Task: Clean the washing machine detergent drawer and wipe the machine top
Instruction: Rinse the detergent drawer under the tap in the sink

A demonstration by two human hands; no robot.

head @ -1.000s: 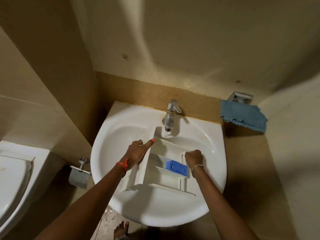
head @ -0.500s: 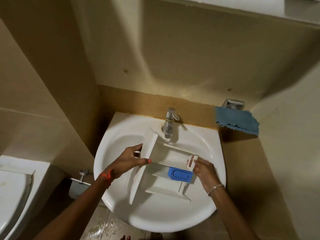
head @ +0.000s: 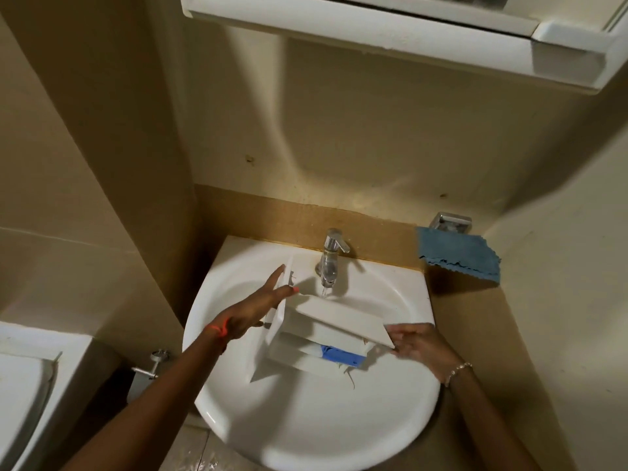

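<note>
The white detergent drawer (head: pixel 336 322) hangs tilted over the white sink (head: pixel 306 447), its underside turned up toward the tap (head: pixel 331 256). A thin stream of water falls from the tap onto it. A blue insert (head: pixel 339 354) shows in its lower compartment. My left hand (head: pixel 251 314) holds the drawer's front panel at the left, fingers stretched along it and the thumb over its edge. My right hand (head: pixel 421 345) pinches the drawer's right end.
A blue cloth (head: pixel 458 254) hangs from a metal holder on the wall right of the sink. A white cabinet (head: pixel 373 28) juts out overhead. A toilet (head: pixel 20 402) stands at the left, with a paper holder (head: pixel 153 365) between it and the sink.
The drawer has been lifted and tipped further, so its underside now faces up under the water. My left hand slid up the front panel. The view tilted up and shows the cabinet.
</note>
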